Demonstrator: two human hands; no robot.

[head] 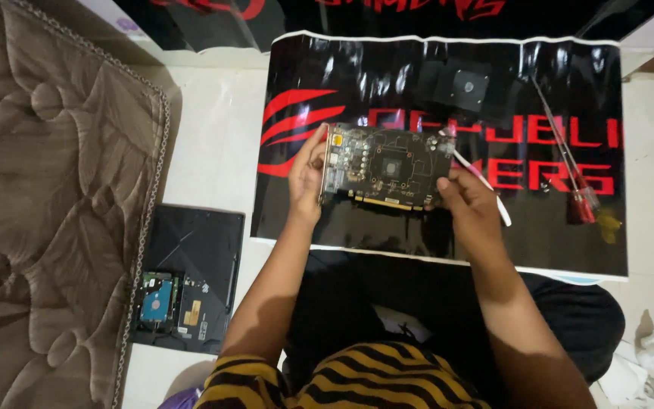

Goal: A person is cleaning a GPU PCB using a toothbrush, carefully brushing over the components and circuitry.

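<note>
Brown and bare, the circuit board (387, 168) sits between your two hands above the glossy black mat (448, 235). Your left hand (306, 176) clamps its left end, fingers curled round the edge; your right hand (469, 198) pinches its right end together with a thin white stick (486, 185). Farther right lies a red-handled screwdriver (569, 170), and a small black fan (466, 85) rests on the far side.

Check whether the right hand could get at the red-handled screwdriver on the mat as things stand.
Probably yes. The red-handled screwdriver lies bare on the black mat, to the right of the right hand, nothing between them; but that hand is holding the circuit board and a white stick.
</note>
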